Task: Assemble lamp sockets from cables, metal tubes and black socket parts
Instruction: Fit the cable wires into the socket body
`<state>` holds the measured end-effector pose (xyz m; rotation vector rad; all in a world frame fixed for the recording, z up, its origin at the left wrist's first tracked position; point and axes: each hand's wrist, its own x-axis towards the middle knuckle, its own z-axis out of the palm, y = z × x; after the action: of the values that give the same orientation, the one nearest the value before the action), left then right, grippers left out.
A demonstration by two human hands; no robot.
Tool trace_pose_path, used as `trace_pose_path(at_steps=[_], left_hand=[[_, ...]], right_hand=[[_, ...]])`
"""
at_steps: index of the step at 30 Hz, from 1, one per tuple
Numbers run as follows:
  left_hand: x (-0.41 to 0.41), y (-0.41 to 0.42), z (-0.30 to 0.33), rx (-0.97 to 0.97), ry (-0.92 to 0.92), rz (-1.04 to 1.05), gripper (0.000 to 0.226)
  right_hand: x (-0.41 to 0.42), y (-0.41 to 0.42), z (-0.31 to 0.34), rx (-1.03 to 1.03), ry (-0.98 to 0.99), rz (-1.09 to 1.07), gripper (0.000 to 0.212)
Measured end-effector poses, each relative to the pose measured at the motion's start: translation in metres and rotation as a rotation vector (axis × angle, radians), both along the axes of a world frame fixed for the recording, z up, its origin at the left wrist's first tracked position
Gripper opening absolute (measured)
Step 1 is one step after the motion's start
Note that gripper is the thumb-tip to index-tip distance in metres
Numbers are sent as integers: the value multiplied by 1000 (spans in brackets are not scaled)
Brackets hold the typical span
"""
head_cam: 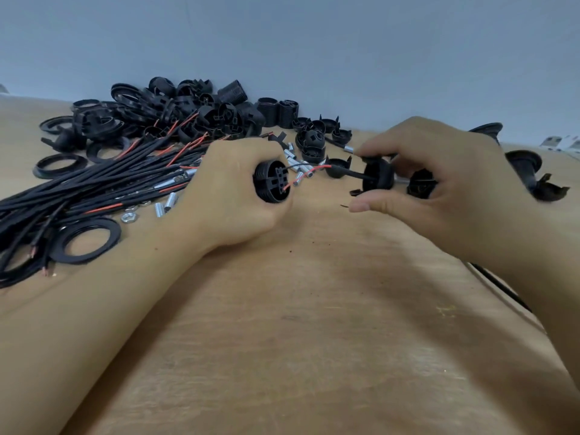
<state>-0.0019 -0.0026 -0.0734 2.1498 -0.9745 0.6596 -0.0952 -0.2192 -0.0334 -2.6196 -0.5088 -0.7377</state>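
Wooden table (314,309), pale blue wall (282,42) behind. Upper left of frame: heap of black socket parts (175,111), flat black rings (85,240) scattered at its left edge. Bundle of black cables (94,186) with red inner wires runs from left edge toward centre; loose metal tubes (169,202) and a nut (128,218) lie beside it. More tubes and black caps sit between and behind the two hands, partly hidden by them. Right edge: a few more black pieces (524,164).

Left hand (232,189), centre frame, fingers curled tight around a threaded black socket body (272,183), open end facing right, showing inner terminal block. A red wire and a black wire (309,171) run from it rightward into a cable (348,174) passing through a black cap (378,178). Right hand (439,180), centre right, pinches that cap with thumb below and fingers above; a second black part sits deeper in the palm, partly hidden.

No readable writing or labels.
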Motion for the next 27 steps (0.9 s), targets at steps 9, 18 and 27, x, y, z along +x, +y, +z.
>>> trace_pose_path(at_steps=[9, 18, 27], left_hand=[[-8, -7, 0, 28, -46, -80, 13], [-9, -9, -2, 64, 3, -59, 12], [-11, -13, -5, -68, 93, -19, 13]], right_hand=[[8, 16, -11, 416, 124, 30, 43], [6, 12, -13, 86, -73, 122, 37], [2, 14, -13, -13, -3, 64, 29]])
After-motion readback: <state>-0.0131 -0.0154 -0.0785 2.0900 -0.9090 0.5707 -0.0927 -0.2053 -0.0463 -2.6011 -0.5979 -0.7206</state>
